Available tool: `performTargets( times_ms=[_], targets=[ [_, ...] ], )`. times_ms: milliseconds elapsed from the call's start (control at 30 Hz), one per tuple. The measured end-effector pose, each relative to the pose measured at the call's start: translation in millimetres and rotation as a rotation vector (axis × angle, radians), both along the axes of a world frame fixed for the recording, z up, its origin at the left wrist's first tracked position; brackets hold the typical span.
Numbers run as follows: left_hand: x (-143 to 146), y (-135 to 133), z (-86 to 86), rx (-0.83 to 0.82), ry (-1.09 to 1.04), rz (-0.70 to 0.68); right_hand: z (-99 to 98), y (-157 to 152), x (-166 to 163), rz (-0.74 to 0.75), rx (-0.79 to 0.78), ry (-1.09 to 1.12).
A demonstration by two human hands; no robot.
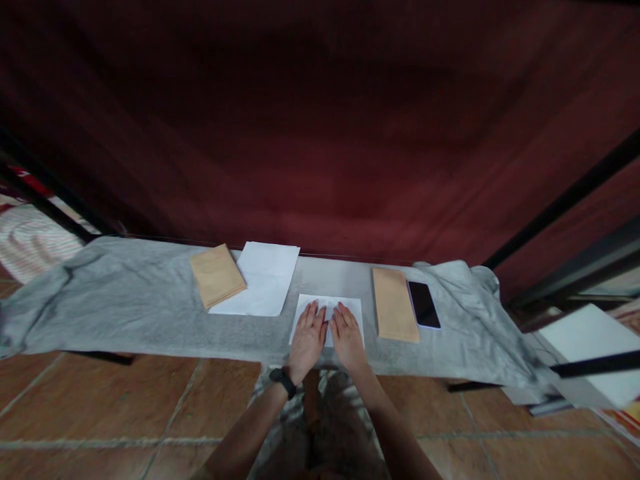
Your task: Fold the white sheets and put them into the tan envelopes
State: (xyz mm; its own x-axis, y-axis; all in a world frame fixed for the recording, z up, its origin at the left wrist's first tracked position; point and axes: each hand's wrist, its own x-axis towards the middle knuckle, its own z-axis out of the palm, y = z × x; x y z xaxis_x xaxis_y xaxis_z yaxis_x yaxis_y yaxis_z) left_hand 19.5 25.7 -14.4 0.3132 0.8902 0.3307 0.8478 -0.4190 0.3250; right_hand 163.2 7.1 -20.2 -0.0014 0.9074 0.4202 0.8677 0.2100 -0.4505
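A folded sheet of white paper (354, 309) lies on the grey cloth in front of me. My left hand (309, 337) rests flat on its left part, fingers stretched out. On the right part lies my right hand (347, 335), also flat with fingers extended, and the fingertips of both hands are close together. The hands hide much of the sheet. Right of it are brown paper envelopes (395, 305), or folded brown paper; I cannot tell which. Farther left lie larger white sheets (267, 280), partly under another brown paper stack (217, 275).
A phone (425, 305) lies beside the right brown paper. The narrow bench is covered by a grey cloth (140, 300). Behind it hangs a dark red curtain (320, 133). Black metal bars (565, 200) slant at both sides. A white panel (590, 347) stands low at right.
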Motion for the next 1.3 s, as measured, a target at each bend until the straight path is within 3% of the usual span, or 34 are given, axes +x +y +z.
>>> performTargets(
  times_ms=[300, 700, 1033, 1133, 1300],
  targets=[
    [6.9, 20.6, 0.3, -0.136, 0.134, 0.002, -0.9, 22.0, -4.4, -0.019, -0.225, -0.202],
    [-4.5, 31.2, -5.1, -0.114, 0.089, 0.158, -14.6, 37.0, 10.9, -0.215, -0.165, -0.227],
    [-3.7, 29.0, -3.7, -0.104, 0.101, 0.146, -18.2, 27.8, 21.9, -0.366, -0.074, -0.152],
    [-3.2, 28.3, -2.5, -0.109, 0.09, 0.142, -11.8, 26.4, 13.3, -0.326, -0.08, -0.148],
    [-2.2, 28.2, -0.6, -0.121, 0.088, 0.154, -4.5, 23.1, -3.1, -0.137, -0.177, -0.18]
  ],
)
